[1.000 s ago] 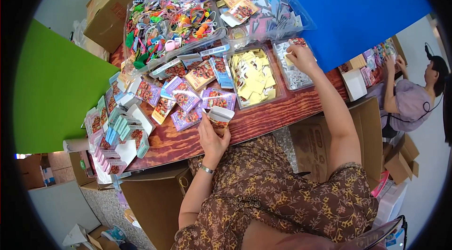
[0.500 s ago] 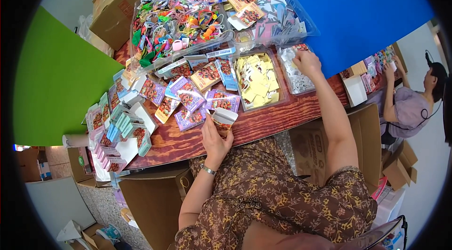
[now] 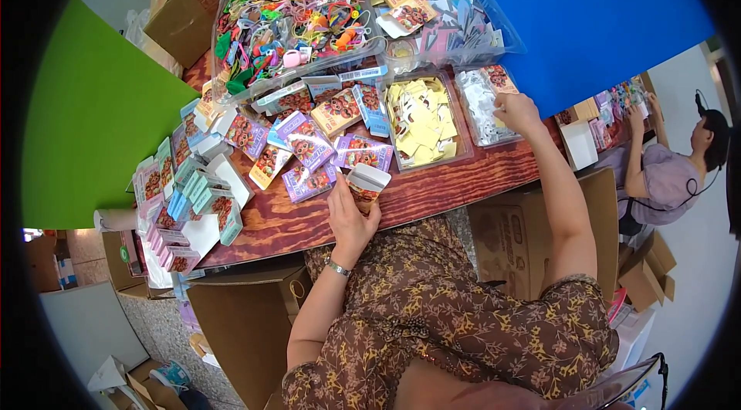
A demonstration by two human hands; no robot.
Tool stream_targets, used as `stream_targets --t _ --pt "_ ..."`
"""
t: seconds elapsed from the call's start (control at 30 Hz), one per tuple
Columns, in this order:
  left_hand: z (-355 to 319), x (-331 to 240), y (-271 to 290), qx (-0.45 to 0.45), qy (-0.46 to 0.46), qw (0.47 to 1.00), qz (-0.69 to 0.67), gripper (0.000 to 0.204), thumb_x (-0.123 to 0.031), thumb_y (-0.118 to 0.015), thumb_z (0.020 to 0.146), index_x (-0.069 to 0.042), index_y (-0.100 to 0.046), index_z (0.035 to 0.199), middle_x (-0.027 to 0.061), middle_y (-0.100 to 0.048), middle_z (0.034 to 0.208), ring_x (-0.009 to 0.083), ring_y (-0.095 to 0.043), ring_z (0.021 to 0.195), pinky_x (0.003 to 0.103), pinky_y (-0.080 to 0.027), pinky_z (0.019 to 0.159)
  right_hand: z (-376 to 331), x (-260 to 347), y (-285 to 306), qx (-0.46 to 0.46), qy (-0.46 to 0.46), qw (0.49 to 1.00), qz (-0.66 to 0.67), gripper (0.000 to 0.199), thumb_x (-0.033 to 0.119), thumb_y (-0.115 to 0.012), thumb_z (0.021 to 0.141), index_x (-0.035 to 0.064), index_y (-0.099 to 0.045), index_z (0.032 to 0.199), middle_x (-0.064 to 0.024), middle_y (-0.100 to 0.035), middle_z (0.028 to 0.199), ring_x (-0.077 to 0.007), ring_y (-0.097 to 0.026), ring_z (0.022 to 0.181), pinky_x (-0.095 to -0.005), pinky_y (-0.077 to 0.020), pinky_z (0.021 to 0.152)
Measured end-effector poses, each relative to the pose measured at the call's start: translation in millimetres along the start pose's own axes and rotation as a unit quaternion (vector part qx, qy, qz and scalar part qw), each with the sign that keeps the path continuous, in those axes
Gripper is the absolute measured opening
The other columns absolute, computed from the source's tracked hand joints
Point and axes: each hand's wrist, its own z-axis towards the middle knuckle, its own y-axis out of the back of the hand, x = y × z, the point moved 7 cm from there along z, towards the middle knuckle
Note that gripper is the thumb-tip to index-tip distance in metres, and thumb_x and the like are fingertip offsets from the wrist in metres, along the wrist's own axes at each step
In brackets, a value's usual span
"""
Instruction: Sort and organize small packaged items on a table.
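My left hand [image 3: 350, 218] is closed round a small printed carton [image 3: 367, 182], whose top flap stands open and pale inside. At the right, my right hand [image 3: 519, 112] reaches over a clear tray of small white packets [image 3: 478, 105]. Its fingers are pinched at the tray's right side, and whatever they hold is hidden. A clear tray of folded yellow papers [image 3: 421, 120] sits just left of that. Several small printed cartons in purple, orange and blue, among them a purple carton [image 3: 306, 140], lie heaped beyond my left hand.
A large clear bin of colourful small trinkets [image 3: 297, 24] stands at the back, beside another bin of pink and blue cards [image 3: 455, 12]. Stacked small cartons [image 3: 208, 201] fill the left side. A blue panel [image 3: 579, 16] and a green panel [image 3: 93, 124] flank the table. Another person [image 3: 664, 167] works at the right.
My right hand has drawn back slightly toward the tray's near right side, uncovering an orange printed carton at its far corner. The left hand still holds its carton, nearly unmoved.
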Motion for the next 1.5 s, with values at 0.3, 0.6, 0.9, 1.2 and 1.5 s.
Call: stream_targets --t 0.3,0.6,0.9,1.2,1.5 --pt "-1 2 0 0.003 0.001 1.0 -0.009 0.098 -0.01 -0.078 0.077 0.014 -0.022 0.154 0.0287 -0.051 0.132 0.043 -0.053 0.119 0.048 -0.048 0.098 -6 33 11 0.003 0.018 1.0 -0.007 0.035 0.025 -0.076 0.087 0.0134 -0.068 0.119 -0.0176 -0.074 0.088 -0.0365 -0.071 0.091 -0.0487 -0.0551 0.077" --pt "0 0 1 -0.001 -0.005 1.0 -0.007 0.098 -0.01 -0.078 0.078 0.014 -0.022 0.154 0.0283 -0.052 0.131 0.043 -0.053 0.118 0.048 -0.048 0.098 -8 25 6 -0.118 0.035 0.992 -0.041 0.016 0.023 -0.074 0.089 0.0155 -0.072 0.103 -0.0134 -0.072 0.092 -0.0322 -0.072 0.083 -0.0451 -0.0556 0.071" --pt "-2 0 2 -0.004 -0.006 1.0 -0.009 0.098 -0.011 -0.078 0.077 0.014 -0.023 0.154 0.0278 -0.052 0.13 0.0429 -0.053 0.118 0.049 -0.048 0.098 -7 -13 19 -0.074 -0.082 0.931 0.348 0.013 0.022 -0.074 0.09 0.0095 -0.072 0.092 -0.0103 -0.072 0.087 -0.0287 -0.07 0.081 -0.0414 -0.0535 0.071" --pt "-3 2 -1 -0.003 0.003 1.0 -0.02 0.099 -0.013 -0.078 0.079 0.01 -0.022 0.156 0.0271 -0.054 0.132 0.0427 -0.054 0.117 0.049 -0.049 0.096 -4 0 19 -0.071 -0.011 0.971 0.228 0.012 0.019 -0.068 0.094 0.0069 -0.07 0.092 -0.0125 -0.07 0.084 -0.0284 -0.07 0.078 -0.0396 -0.0518 0.067" --pt "-3 1 -1 0.006 0.005 1.0 -0.014 0.099 -0.014 -0.079 0.079 0.01 -0.022 0.156 0.0273 -0.053 0.133 0.0424 -0.054 0.118 0.049 -0.049 0.096 -19 16 29 -0.155 0.078 0.972 0.156 0.01 0.015 -0.065 0.096 0.0052 -0.067 0.093 -0.014 -0.07 0.082 -0.0254 -0.069 0.072 -0.0372 -0.051 0.065"
